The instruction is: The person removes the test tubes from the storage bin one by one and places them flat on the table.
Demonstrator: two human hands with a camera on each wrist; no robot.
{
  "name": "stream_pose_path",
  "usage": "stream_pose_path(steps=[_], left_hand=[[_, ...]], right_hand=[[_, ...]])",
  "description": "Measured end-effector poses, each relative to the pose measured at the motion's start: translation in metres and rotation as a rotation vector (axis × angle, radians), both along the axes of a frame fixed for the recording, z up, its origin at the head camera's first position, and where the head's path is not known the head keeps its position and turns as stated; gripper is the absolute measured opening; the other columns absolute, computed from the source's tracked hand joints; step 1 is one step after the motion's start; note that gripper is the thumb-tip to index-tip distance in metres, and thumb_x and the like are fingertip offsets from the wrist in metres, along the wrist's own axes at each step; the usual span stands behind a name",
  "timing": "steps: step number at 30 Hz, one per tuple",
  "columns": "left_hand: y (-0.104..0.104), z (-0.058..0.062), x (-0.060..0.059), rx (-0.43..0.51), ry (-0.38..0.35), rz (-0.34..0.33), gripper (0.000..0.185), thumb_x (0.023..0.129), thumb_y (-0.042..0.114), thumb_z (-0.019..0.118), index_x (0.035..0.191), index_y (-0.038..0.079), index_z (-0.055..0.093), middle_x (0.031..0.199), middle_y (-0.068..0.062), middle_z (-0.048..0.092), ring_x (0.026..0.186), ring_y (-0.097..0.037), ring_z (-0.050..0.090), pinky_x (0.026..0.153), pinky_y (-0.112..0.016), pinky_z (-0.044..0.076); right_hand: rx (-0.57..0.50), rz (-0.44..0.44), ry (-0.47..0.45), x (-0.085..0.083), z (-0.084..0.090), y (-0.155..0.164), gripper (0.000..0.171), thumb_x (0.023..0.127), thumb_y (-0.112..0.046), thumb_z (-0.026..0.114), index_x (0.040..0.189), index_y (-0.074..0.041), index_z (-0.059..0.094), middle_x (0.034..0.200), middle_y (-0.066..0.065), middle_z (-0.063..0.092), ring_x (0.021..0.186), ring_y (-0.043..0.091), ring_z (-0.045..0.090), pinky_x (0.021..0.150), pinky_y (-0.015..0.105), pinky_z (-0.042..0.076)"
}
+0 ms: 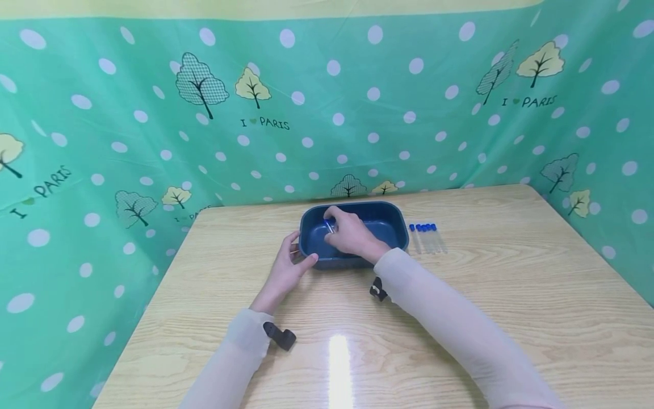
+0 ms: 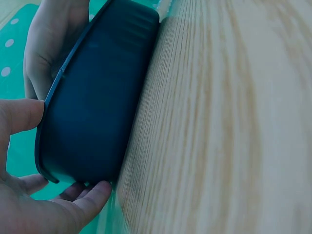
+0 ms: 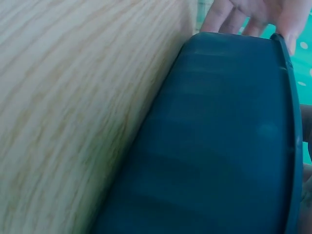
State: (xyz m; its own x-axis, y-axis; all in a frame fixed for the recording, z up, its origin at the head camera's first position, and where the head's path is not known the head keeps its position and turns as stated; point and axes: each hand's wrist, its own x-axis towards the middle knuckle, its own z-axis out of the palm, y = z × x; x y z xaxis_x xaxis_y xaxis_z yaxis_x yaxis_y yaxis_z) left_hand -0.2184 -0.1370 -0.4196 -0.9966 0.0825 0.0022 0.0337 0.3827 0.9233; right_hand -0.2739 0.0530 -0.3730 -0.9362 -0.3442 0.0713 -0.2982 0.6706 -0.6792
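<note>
A dark blue plastic tub (image 1: 339, 263) stands on the wooden table. My left hand (image 1: 286, 268) holds its left end, thumb at the near rim and fingers along the outer side; the left wrist view shows these fingertips against the tub wall (image 2: 92, 107). Inside the tub's outline, my right hand (image 1: 352, 234) pinches a clear tube with a blue cap (image 1: 328, 225) between thumb and fingers. In the right wrist view the tub's side (image 3: 219, 136) hides most of that hand and the tube.
Several clear tubes with blue caps (image 1: 423, 228) lie side by side on the table (image 1: 490, 295), just right of the tub. A green dotted curtain (image 1: 306, 159) hangs behind the table's far edge and along its sides.
</note>
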Motion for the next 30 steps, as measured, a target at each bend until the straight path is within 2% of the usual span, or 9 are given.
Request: stream_pose_path(steps=[8,15,24,30], left_hand=[[0.0,0.002,0.002,0.012,-0.014,-0.003,0.076,0.088,0.031,0.069,0.149,0.021,0.024,0.139,-0.018,0.04,0.13,-0.037,0.041,0.105,-0.051,0.036],[0.002,0.002,0.001,0.01,-0.011,-0.005,0.079,0.088,0.03,0.069,0.151,0.018,0.021,0.141,-0.021,0.038,0.131,-0.04,0.039,0.104,-0.053,0.035],[0.003,0.001,0.002,-0.012,-0.014,0.024,0.076,0.088,0.032,0.069,0.149,0.023,0.025,0.138,-0.016,0.041,0.129,-0.036,0.042,0.104,-0.051,0.037],[0.002,0.002,0.003,-0.003,-0.019,0.017,0.076,0.088,0.031,0.069,0.149,0.022,0.024,0.137,-0.015,0.041,0.129,-0.034,0.043,0.103,-0.05,0.038]], right_hand=[[-0.021,-0.004,0.0,0.004,0.002,0.006,0.046,0.085,-0.016,0.065,0.129,-0.017,0.05,0.074,0.005,0.057,0.059,0.019,0.054,0.05,0.031,0.044],[-0.041,0.007,0.015,0.009,0.004,0.012,0.048,0.084,-0.015,0.064,0.129,-0.015,0.05,0.075,0.005,0.056,0.06,0.019,0.053,0.052,0.031,0.044],[-0.068,0.013,0.049,0.012,0.004,0.022,0.047,0.082,-0.013,0.063,0.128,-0.014,0.051,0.076,0.005,0.056,0.057,0.018,0.052,0.052,0.031,0.042],[-0.069,0.014,0.055,0.015,0.003,0.026,0.047,0.082,-0.013,0.064,0.128,-0.013,0.051,0.074,0.004,0.056,0.057,0.017,0.052,0.052,0.031,0.042]])
